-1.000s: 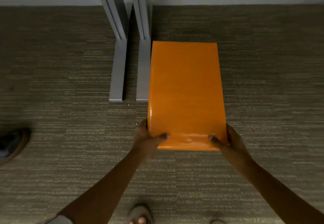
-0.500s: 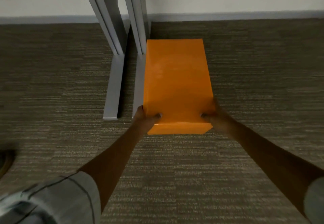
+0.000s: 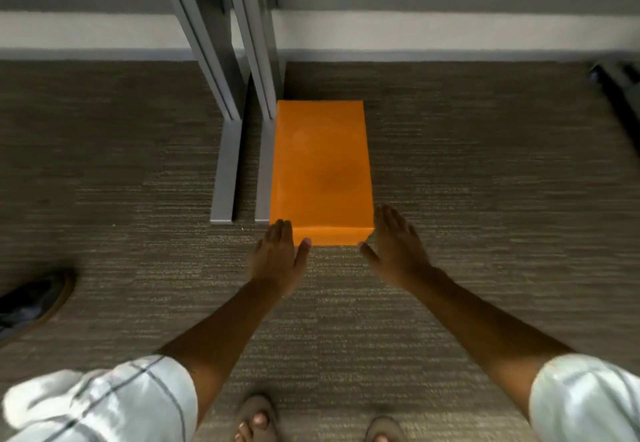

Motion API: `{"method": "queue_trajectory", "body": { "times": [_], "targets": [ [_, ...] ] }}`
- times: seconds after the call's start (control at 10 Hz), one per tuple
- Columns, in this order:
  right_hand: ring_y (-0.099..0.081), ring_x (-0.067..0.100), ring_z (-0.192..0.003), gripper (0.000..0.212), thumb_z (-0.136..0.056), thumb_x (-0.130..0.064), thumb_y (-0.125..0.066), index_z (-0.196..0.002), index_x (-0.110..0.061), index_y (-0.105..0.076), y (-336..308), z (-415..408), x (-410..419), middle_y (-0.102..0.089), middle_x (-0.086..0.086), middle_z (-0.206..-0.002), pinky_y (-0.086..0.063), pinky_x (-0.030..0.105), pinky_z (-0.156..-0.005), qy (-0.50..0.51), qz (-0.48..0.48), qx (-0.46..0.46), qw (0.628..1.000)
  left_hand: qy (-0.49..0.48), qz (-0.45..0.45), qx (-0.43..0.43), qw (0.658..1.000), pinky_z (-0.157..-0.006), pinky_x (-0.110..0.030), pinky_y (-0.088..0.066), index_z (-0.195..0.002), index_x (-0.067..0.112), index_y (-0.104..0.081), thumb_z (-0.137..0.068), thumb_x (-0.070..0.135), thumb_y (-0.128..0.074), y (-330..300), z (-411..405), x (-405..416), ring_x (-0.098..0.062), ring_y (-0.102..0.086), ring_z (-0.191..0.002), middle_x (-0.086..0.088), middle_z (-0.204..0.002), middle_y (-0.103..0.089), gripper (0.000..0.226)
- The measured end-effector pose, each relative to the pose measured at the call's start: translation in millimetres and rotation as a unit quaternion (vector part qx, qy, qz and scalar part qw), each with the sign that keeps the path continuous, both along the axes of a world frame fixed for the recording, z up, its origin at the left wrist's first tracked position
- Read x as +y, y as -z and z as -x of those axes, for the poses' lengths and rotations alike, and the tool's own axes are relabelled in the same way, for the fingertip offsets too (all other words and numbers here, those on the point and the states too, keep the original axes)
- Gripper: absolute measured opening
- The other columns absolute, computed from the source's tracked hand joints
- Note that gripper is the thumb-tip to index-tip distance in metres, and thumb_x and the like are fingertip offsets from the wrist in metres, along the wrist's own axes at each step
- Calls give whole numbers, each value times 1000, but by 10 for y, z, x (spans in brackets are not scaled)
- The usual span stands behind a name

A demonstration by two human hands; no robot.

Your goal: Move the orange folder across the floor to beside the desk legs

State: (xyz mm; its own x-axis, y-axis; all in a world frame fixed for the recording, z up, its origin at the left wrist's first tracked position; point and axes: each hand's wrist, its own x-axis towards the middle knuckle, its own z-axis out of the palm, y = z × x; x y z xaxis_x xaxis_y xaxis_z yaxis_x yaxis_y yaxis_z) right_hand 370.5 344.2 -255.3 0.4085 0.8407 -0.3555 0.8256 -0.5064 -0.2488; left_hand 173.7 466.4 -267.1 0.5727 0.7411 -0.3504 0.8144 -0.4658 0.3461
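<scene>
The orange folder point(image 3: 320, 168) lies flat on the carpet, its long left edge right against the foot of the nearer grey desk leg point(image 3: 264, 168). A second grey desk leg point(image 3: 227, 171) stands just to the left. My left hand point(image 3: 278, 256) is at the folder's near left corner, fingers spread and thumb tip touching the near edge. My right hand point(image 3: 394, 244) hovers at the near right corner, fingers apart, thumb close to the edge. Neither hand grips the folder.
Grey-brown carpet point(image 3: 485, 199) covers the floor up to a pale wall base point(image 3: 450, 33). A dark shoe point(image 3: 33, 303) sits at the left edge. My sandalled feet point(image 3: 256, 421) show at the bottom. A dark blurred object point(image 3: 620, 92) is at the upper right.
Both hands have let go of the folder's near corners and opened. The folder has gone from being held to lying flat on the carpet, against the nearer desk leg.
</scene>
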Motion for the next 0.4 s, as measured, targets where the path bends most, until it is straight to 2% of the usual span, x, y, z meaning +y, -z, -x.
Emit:
{"method": "queue_trajectory", "body": {
  "times": [0.1,0.2,0.3,0.4],
  "targets": [
    [-8,34,-152,82,-98,-51,-39,-156,-6,-2,-493,172,-121,-8,16,-165,-21,54,-119,-25,9,-25,999,41,-21,11,999,-120,-49,-29,-153,4,-22,-101,51,-28,-465,32,-235,-32,-23,-151,-18,-163,-23,70],
    [-3,33,-153,77,-100,-49,-33,-156,-7,0,-1333,378,-331,-4,15,-166,-15,56,-121,-34,17,-17,999,69,-24,13,997,-124,-50,-21,-153,6,-22,-100,55,-25,-1305,145,-511,-31,-18,-152,-17,-164,-21,72],
    [-4,32,-153,75,-100,-48,-34,-156,-8,-3,-1940,630,-532,-6,13,-166,-12,55,-122,-32,20,-13,999,67,-28,31,997,-123,-52,-20,-153,7,-23,-100,54,-24,-1960,304,-745,-34,-20,-151,-17,-163,-22,71],
    [-15,35,-150,72,-99,-45,-32,-155,-6,-10,-2668,977,-846,-16,15,-164,-15,55,-121,-44,3,-13,999,66,-50,31,996,-121,-53,-27,-150,5,-28,-98,54,-20,-2770,548,-1094,-36,-30,-146,-20,-159,-32,72]
  ]
}}
